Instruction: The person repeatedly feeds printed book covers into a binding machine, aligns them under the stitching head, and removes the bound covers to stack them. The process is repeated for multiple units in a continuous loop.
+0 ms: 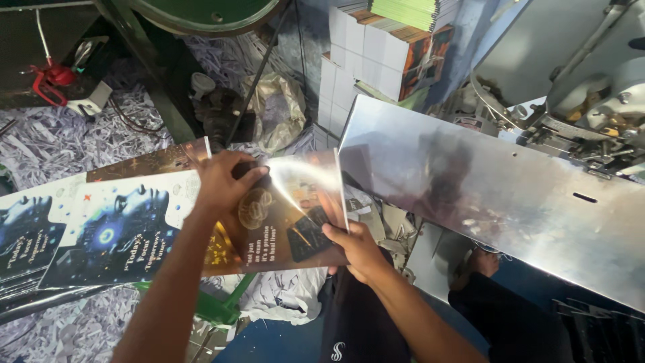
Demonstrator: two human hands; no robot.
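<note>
My left hand (225, 180) presses down on the top edge of a glossy dark printed cover sheet (289, 215), fingers curled over it. My right hand (356, 245) grips the same sheet at its lower right edge, next to the shiny metal plate (497, 195) of a machine. The sheet is bent and catches a bright glare. More printed covers (107, 228) with a blue glowing design lie fanned out to the left under my left forearm.
Shredded paper (60, 134) covers the floor at left. Stacks of bound booklets (383, 54) stand behind. Machine parts (578, 87) fill the upper right. A green frame (215, 306) sits below the covers; a red tool (47, 81) lies upper left.
</note>
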